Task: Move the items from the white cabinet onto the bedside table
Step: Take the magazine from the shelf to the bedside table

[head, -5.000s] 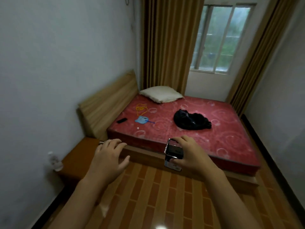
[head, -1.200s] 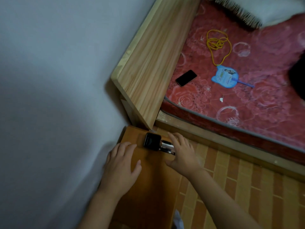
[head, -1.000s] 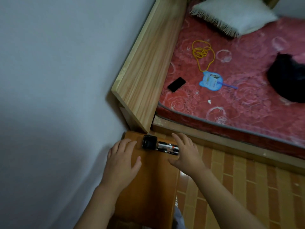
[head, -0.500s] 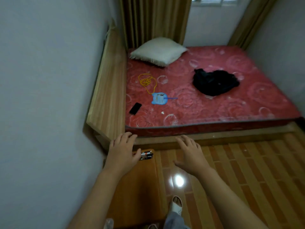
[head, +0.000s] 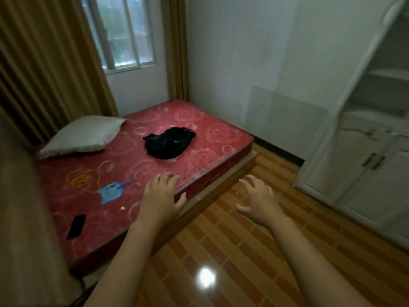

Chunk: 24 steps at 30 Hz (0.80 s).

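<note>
Both hands empty, fingers spread and relaxed, held apart at mid-frame: left hand over the near edge of the red mattress, right hand over the brick-pattern floor. Left to right on the mattress: black phone, yellow cord, blue fan, white pillow, black cloth bundle. White cabinet at right of frame, upper shelves open, lower doors closed; shelf contents too blurred to tell.

Two bare forearms, no sleeves; left hand, right hand ungloved.
</note>
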{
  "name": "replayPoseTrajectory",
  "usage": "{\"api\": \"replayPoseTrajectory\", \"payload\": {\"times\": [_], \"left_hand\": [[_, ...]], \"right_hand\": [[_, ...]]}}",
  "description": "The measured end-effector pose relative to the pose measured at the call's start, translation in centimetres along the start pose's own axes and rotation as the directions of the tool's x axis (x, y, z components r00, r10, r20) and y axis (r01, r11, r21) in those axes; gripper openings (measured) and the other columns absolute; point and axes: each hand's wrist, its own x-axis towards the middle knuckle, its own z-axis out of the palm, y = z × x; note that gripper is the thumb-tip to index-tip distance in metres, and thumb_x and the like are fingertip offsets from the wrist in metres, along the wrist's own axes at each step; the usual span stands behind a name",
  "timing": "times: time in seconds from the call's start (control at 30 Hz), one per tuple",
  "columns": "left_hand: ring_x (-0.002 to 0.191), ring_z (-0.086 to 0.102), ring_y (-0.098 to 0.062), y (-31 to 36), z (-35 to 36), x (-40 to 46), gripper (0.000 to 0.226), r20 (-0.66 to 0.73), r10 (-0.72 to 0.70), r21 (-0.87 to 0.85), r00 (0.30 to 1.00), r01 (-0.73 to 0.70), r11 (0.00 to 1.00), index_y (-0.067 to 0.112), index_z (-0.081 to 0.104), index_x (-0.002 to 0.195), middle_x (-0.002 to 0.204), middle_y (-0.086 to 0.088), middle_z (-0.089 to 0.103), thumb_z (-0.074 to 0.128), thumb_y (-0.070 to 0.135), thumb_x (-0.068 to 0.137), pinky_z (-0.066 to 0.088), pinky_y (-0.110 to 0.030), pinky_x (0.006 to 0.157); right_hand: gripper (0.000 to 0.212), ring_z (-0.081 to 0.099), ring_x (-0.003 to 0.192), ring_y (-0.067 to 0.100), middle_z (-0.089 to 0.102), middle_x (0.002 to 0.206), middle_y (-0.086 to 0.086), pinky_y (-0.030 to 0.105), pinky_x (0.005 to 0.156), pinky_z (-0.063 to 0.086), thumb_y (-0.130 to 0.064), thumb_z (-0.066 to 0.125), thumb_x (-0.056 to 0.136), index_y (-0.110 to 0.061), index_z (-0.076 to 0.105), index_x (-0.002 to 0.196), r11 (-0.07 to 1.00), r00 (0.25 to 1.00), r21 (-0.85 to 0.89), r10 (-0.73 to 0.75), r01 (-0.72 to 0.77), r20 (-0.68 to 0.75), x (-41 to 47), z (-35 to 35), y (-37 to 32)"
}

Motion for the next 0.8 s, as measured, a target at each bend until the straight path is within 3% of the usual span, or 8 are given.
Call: {"api": "replayPoseTrajectory", "payload": {"times": [0.17, 0.27, 0.53, 0.7, 0.8], "left_hand": [[0.134, 0.043, -0.024, 10.0, 1.0, 5.6, 0.059, -0.003, 0.159, -0.033, 0.987, -0.159, 0.987, 0.020, 0.054, 0.141, 0.142, -0.003, 0.052, 0.051, 0.052, 0.091, 0.042, -0.048, 0.108], [0.135, 0.042, -0.023, 16.1, 2.0, 8.7, 0.062, -0.004, 0.228, -0.056, 0.974, -0.228, 0.972, 0.022, 0.053, 0.142, 0.143, -0.001, 0.052, 0.044, 0.055, 0.090, 0.040, -0.049, 0.110], [0.140, 0.036, -0.023, 33.2, 4.2, 17.1, 0.071, 0.008, 0.367, -0.081, 0.930, -0.365, 0.928, 0.026, 0.044, 0.148, 0.151, -0.001, 0.045, 0.033, 0.062, 0.089, 0.036, -0.050, 0.114], [0.141, 0.035, -0.021, 43.4, 6.5, 21.2, 0.060, -0.018, 0.432, -0.091, 0.902, -0.431, 0.898, 0.027, 0.042, 0.150, 0.153, 0.000, 0.043, 0.047, 0.055, 0.097, 0.034, -0.045, 0.114], [0.142, 0.035, -0.020, 48.6, 7.1, 23.4, 0.063, -0.028, 0.470, -0.095, 0.882, -0.470, 0.877, 0.029, 0.041, 0.150, 0.153, 0.001, 0.043, 0.041, 0.060, 0.095, 0.034, -0.044, 0.115]], "right_hand": [[0.086, 0.019, 0.156, 0.023, 0.018, 0.170, 0.000, 0.047, 0.126, 0.021, -0.064, 0.063, 0.090, -0.032, 0.027, 0.161, 0.983, 0.983, 0.039, 0.179, -0.178, -0.044, -1.6, -4.9, 9.5], [0.086, 0.021, 0.155, 0.024, 0.019, 0.170, 0.000, 0.048, 0.126, 0.023, -0.065, 0.062, 0.090, -0.031, 0.028, 0.161, 0.967, 0.964, 0.046, 0.255, -0.252, -0.070, -2.1, -7.3, 15.4], [0.085, 0.024, 0.154, 0.025, 0.023, 0.169, 0.001, 0.049, 0.125, 0.023, -0.066, 0.061, 0.089, -0.031, 0.029, 0.160, 0.939, 0.929, 0.019, 0.344, -0.344, -0.141, -2.3, -14.3, 31.8], [0.085, 0.023, 0.154, 0.025, 0.022, 0.169, 0.002, 0.049, 0.123, 0.023, -0.064, 0.060, 0.090, -0.028, 0.030, 0.160, 0.913, 0.899, -0.021, 0.396, -0.407, -0.188, -3.5, -19.0, 41.8], [0.085, 0.024, 0.153, 0.025, 0.023, 0.169, 0.001, 0.049, 0.122, 0.023, -0.066, 0.058, 0.089, -0.031, 0.028, 0.160, 0.904, 0.886, -0.021, 0.413, -0.427, -0.211, -4.2, -21.7, 46.9]]}}
